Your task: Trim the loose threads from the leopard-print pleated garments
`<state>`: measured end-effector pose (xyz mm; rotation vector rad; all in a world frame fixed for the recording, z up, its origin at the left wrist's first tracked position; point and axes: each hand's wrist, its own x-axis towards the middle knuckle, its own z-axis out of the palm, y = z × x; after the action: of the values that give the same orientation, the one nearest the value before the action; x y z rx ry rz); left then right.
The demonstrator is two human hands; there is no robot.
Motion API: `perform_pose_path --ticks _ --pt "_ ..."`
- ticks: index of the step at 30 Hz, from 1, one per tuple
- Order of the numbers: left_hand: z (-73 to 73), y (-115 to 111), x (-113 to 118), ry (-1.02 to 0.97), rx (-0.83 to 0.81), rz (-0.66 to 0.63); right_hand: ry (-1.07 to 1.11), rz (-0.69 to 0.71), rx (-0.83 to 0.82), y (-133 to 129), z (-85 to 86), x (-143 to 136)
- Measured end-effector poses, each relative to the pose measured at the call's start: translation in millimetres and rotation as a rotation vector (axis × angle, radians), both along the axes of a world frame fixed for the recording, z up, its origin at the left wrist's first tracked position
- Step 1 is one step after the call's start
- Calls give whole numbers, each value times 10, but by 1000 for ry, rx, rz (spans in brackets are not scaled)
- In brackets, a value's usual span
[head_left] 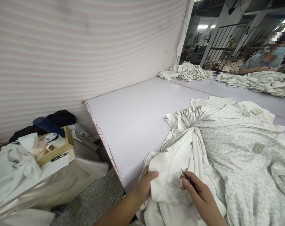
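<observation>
Left hand [146,183]: we pinch the cloth [160,165] by its edge, likely steadying it.
Right hand [199,190]: we grip snips [182,174], tips forward, likely for control.
Work position: our cloth lies bunched on the table [126,119].

Open route: over the flat, pale lavender tabletop [123,122], ahead and left of the bare left hand [146,183]. Obstacles: bulky white-and-grey leopard-print cloth heap [232,147], ahead and right of the bare right hand [200,193]; upright white sheet with faint pink stripes [86,56], along the far-left edge; crumpled off-white cloth pile [187,72], far end.
</observation>
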<state>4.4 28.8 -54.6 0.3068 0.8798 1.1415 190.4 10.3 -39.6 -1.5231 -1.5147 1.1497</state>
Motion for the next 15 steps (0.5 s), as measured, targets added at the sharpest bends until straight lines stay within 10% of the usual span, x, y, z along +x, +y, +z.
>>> perform_pose_path --ticks 15 --pt "-108 -40 38 13 101 -108 -165 66 63 104 24 -82"
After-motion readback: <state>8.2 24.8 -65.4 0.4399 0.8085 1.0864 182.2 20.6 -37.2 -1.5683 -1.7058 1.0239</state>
